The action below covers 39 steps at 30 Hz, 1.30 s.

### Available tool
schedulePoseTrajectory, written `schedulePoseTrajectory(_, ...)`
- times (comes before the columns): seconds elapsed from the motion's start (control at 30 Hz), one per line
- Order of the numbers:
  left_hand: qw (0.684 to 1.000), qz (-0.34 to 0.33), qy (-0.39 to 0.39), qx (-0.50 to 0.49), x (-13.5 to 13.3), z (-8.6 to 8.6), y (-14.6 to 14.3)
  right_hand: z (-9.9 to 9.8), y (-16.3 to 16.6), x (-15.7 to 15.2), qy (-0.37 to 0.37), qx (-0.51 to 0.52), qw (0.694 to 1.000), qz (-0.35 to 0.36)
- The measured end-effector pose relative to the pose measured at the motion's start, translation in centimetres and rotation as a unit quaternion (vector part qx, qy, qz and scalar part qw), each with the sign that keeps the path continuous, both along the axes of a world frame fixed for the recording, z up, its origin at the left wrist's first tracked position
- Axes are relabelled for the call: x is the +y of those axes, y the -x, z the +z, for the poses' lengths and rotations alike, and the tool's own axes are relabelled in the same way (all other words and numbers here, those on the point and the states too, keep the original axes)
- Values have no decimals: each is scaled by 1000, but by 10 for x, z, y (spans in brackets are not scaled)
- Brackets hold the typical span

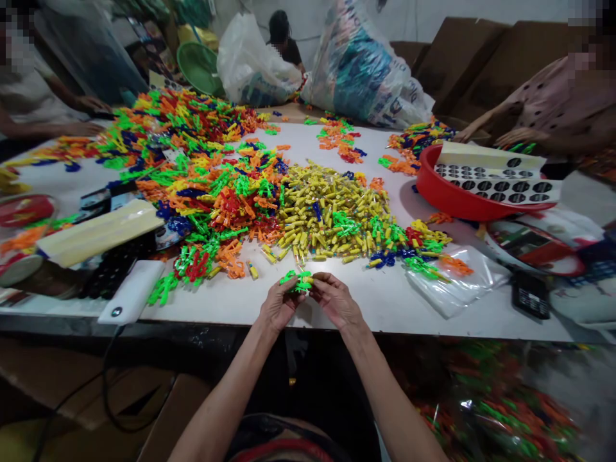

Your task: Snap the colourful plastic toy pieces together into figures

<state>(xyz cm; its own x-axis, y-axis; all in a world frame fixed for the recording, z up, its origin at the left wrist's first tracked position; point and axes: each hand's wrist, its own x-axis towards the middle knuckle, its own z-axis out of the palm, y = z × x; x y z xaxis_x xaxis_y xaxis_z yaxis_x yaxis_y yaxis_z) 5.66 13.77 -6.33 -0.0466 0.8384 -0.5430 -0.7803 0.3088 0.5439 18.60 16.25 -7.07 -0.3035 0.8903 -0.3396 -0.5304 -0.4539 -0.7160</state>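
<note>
The white table ran across the whole view, with one large mixed heap of green, orange, red, blue and yellow plastic pieces spread over its left half. Two plastic sacks stood at its far edge, the right one bearing blue print too creased to read. One heap of yellow tubes, too many to count, lay at the middle, just right of the mixed one. Towards the right end sat one red basin, a sheet of round black stickers across its top, their lettering too small to read. One clear plastic bag lay by the near edge. Over that edge, at its middle, the left hand had its thumb and fingers closed on one green plastic piece, and the right hand pinched one small yellow tube against the piece's right side, fingertips nearly together.
</note>
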Motion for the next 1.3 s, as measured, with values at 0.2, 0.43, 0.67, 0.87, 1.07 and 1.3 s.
schedulePoseTrajectory(0.2, 999, -17, -26, 13, 0, -2, 2, -1, -1, -2, -11, -4, 1000, -1)
schedulePoseTrajectory(0.43, 990, 26, -37, 136, -6, -8, -8, 2, 3, -10, -131, -224, 964, -65)
schedulePoseTrajectory(0.67, 949, -67, -81, 298, -10, 4, 8, -11, -60, 26, -94, -224, 963, -116)
schedulePoseTrajectory(0.87, 546, -90, 90, 828, -9, 30, 103, 16, -142, 90, -242, -569, 718, -320)
schedulePoseTrajectory(1.07, 417, -136, 151, 886, 7, 15, 111, 4, -15, 53, -361, -642, 672, 81)
schedulePoseTrajectory(1.3, 685, -15, 63, 725, -2, 11, 109, 2, 32, 39, -257, -598, 738, 181)
